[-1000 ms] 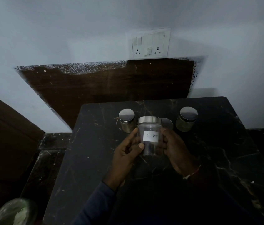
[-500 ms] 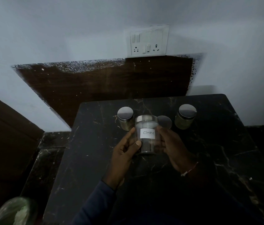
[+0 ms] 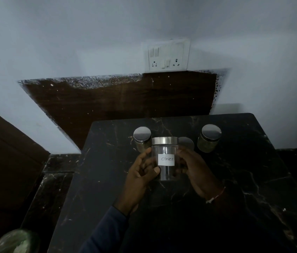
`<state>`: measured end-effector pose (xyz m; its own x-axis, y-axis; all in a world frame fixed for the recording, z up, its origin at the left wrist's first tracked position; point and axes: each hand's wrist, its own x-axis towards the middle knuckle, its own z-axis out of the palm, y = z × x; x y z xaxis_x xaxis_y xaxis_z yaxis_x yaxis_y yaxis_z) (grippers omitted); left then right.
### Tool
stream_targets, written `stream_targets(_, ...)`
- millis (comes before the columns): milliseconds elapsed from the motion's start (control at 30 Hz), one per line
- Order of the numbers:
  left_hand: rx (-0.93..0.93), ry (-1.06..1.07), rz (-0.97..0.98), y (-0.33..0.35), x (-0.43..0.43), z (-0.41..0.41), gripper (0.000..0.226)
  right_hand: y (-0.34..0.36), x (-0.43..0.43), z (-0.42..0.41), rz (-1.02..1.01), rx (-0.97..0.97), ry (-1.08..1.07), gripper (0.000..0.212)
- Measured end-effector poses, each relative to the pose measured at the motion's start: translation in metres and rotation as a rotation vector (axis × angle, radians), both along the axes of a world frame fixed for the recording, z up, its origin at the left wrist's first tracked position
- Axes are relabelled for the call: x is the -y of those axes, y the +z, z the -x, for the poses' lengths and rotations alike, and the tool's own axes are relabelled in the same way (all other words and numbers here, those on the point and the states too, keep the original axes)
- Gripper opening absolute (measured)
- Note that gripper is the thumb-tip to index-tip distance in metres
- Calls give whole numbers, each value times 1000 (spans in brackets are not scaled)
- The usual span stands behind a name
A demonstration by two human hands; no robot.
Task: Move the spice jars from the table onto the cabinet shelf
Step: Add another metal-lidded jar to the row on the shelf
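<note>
A clear glass jar (image 3: 165,154) with a steel lid and a white label reading "Cloves" is held upright above the black marble table (image 3: 235,179). My left hand (image 3: 140,172) grips its left side, thumb across the front. My right hand (image 3: 195,168) grips its right side. Behind it stand three more steel-lidded jars: one at the left (image 3: 142,137), one mostly hidden behind the held jar (image 3: 188,143), and one at the right (image 3: 209,138).
A brown wooden panel (image 3: 116,105) leans on the white wall behind the table, under a switch and socket plate (image 3: 167,55). A dark wooden surface (image 3: 3,152) lies at the left. A blurred greenish object (image 3: 16,241) shows at the bottom left.
The labelled jar stays held in both hands at about the same spot over the table; the view shifted slightly. The other jars have not moved.
</note>
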<state>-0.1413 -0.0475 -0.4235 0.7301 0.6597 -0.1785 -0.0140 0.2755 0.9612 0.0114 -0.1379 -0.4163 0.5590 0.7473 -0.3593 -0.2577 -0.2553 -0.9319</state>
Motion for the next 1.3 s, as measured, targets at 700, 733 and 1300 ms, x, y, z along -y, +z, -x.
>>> stream_targets(700, 275, 52, -1365, 436, -119, -101, 99, 438, -86, -105, -737, 1099, 40, 60)
stream_targets(733, 269, 75, -1383, 449, -125, -109, 101, 451, -94, -110, -735, 1126, 26, 59)
stream_targets(1300, -250, 162, -1745, 495, -204, -223, 91, 487, -173, -197, -354, 1291, 4, 42)
